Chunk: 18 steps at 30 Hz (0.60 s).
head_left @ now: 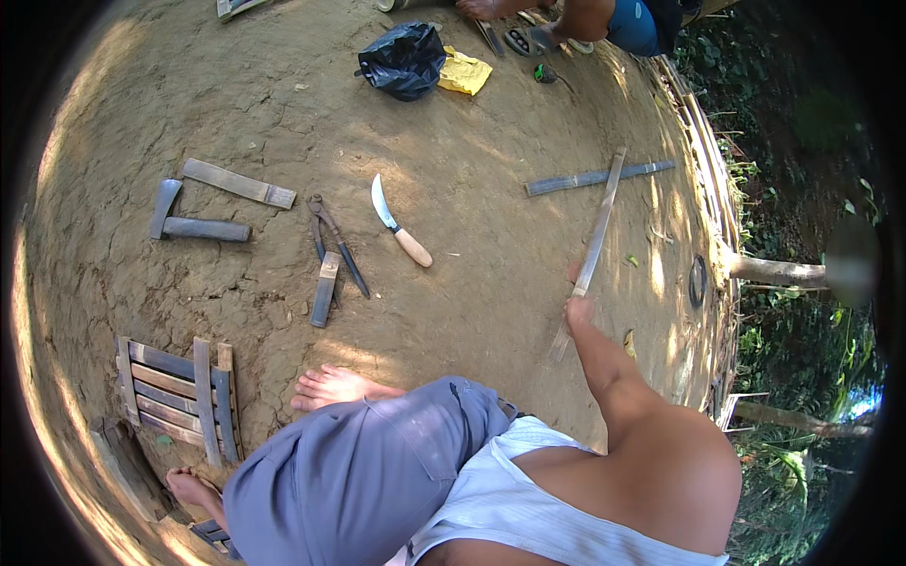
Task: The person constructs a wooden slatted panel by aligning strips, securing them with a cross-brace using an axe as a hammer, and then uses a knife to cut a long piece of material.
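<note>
My right arm reaches out to the right, and my right hand is closed around a long, narrow bamboo slat, with some motion blur around it. The slat's far end lies over a dark bamboo strip on the ground. My left hand does not show. In the middle of the ground lies a curved knife with a pale wooden handle. Left of it are pincers with a short bamboo piece across one handle. Farther left rest a hatchet and another bamboo strip.
A lattice of bamboo slats lies near left, by my bare feet. A black plastic bag and yellow bag lie at the far side. Another person's legs show at top right. Bamboo poles edge the ground on the right.
</note>
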{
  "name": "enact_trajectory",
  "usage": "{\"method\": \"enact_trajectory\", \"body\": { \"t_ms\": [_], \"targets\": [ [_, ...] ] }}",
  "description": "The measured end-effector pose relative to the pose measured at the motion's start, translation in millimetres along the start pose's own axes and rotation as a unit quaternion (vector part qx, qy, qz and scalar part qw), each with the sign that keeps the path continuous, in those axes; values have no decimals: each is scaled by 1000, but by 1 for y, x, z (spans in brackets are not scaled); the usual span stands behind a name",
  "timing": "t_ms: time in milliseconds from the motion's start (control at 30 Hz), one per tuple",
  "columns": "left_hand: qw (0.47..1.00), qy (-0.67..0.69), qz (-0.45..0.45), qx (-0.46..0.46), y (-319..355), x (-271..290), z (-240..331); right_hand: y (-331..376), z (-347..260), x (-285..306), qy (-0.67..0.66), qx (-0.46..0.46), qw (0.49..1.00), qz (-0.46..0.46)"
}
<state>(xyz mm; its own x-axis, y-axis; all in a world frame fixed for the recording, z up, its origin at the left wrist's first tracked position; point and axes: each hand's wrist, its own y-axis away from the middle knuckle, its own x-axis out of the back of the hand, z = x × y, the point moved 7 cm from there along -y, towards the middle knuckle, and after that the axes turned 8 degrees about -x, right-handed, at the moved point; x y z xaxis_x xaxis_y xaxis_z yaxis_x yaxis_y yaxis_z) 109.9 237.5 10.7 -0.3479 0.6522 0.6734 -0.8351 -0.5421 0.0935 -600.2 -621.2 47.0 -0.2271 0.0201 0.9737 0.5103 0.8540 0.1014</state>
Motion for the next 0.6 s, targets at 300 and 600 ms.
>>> {"method": "enact_trajectory", "body": {
  "t_ms": [300,600],
  "targets": [
    [999,15,7,-39,-11,-12,16,91,-48,50,-86,93,992,-12],
    [973,-1,-49,-225,18,-48,87,111,-19,12,-157,-22,987,-20]
  ]
}}
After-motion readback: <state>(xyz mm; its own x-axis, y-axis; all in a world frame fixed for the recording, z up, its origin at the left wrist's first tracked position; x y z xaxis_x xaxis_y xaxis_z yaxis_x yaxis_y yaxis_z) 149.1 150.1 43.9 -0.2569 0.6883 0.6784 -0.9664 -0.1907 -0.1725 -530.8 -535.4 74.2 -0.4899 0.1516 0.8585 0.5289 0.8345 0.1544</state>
